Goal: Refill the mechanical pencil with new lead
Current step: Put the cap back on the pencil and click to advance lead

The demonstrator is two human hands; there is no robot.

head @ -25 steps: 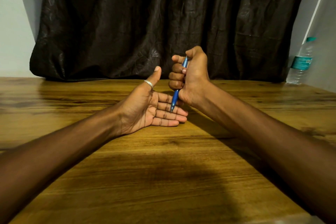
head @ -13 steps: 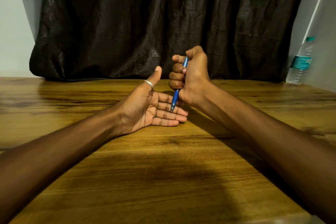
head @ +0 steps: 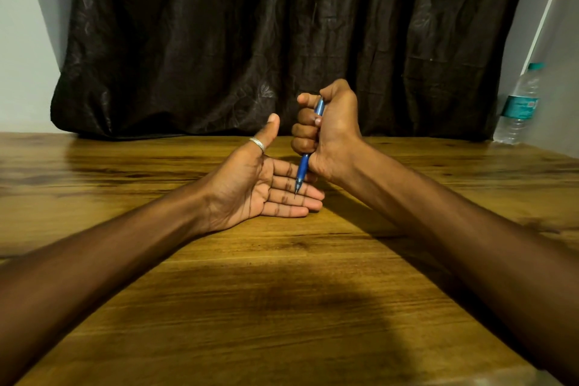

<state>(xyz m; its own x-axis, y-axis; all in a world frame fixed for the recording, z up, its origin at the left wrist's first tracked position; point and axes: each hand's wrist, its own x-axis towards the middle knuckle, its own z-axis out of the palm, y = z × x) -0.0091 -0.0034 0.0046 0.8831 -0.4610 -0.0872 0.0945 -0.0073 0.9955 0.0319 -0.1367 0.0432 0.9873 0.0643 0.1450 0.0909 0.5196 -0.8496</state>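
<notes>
Blue plastic shows through the right hand [head: 326,128], which is fisted around the mechanical pencil [head: 303,170] and holds it upright, tip down. The tip hangs just over the fingers [head: 289,188] of the left hand [head: 250,188], which lies open, palm up, directly below. Nothing has shifted over the last second: same grip, same cupped palm. I judge the thumb is clicking out old lead, though no lead is visible.

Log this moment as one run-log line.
right hand: fisted on blue pencil, tip down | left hand: open palm under tip | lead: not visible | table: wooden
</notes>
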